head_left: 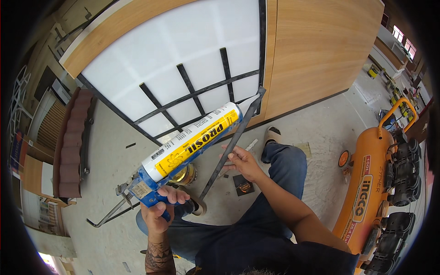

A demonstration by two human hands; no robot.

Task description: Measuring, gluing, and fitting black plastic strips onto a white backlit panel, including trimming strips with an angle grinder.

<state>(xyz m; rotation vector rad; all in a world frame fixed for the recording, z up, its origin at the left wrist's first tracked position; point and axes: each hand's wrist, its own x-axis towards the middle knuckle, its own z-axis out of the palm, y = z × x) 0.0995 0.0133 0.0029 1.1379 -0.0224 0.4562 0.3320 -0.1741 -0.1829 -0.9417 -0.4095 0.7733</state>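
A blue caulking gun (145,191) is in my left hand (161,207), its fingers wrapped round the handle. Loaded in it is a white and yellow sealant cartridge (195,140), tilted up to the right. Its pale nozzle (247,101) meets the upper end of a long dark strip (236,136); whether they touch is hard to tell. My right hand (245,164) pinches that strip lower down between thumb and fingers. Beyond stands a white panel (183,41) with dark strips crossing it like a grid, set in a wood-look cabinet (316,50).
An orange air compressor (360,183) stands at my right. Between my legs lie an open can (185,176) and a black square piece (243,184) on the grey floor (119,169). A rack with brown roof tiles (73,142) is at the left; tools are scattered far right.
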